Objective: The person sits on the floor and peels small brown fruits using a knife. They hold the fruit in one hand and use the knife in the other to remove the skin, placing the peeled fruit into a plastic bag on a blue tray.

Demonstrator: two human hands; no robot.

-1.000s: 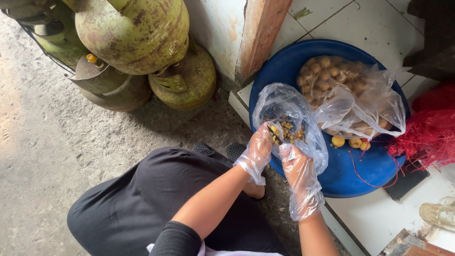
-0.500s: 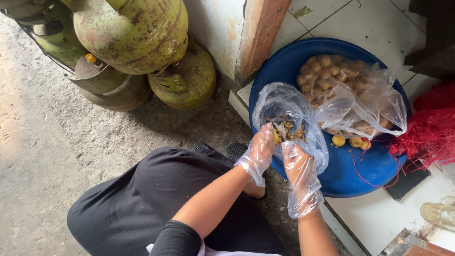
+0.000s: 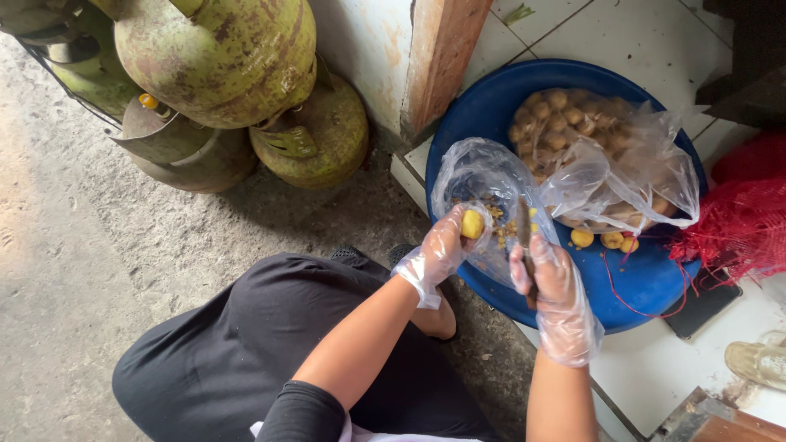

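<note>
"Where's the small round yellow potato (image 3: 472, 223)?"

"Middle of the frame, pinched tight in the gloved left hand (image 3: 438, 254). The gloved right hand (image 3: 550, 282) is closed round a small dark-bladed knife (image 3: 524, 237)."

"Trouble?"

"The slippery plastic gloves could let the blade slide and cut."

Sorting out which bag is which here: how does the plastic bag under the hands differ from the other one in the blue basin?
The near bag holds only yellow-brown scraps; the far bag is heaped with whole brownish round pieces. The near bag hangs over the blue basin edge by the left hand and right hand; the far bag lies deeper inside, untouched. Both are clear, crumpled and open.
</note>
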